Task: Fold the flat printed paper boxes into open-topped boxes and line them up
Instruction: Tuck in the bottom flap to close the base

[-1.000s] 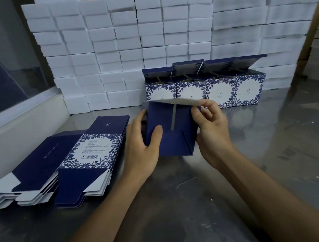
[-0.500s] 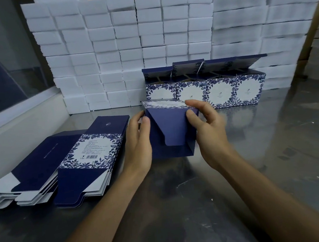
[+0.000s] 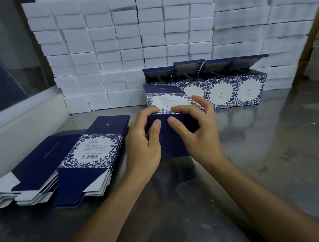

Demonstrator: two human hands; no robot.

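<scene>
Both hands are on one half-formed box at table centre, just in front of the row of finished boxes that stands at about one o'clock. The left hand curls round the box's left side with its thumb pressed flat on the navy bottom panel; the right hand grips the right side, thumb on the same panel and fingers hooked over the printed face. The step in hand looks like closing the bottom: the two thumbs are pushing the navy flap home. To do it well, keep the side walls squared with the curled fingers while the thumbs press evenly along the fold, so the tuck tab slides in without creasing; whether the tab is fully seated is hidden from this angle. Once locked, the box should be turned open side up and set touching the left end of the row. The stack of flat boxes waits at nine o'clock on the metal table.
</scene>
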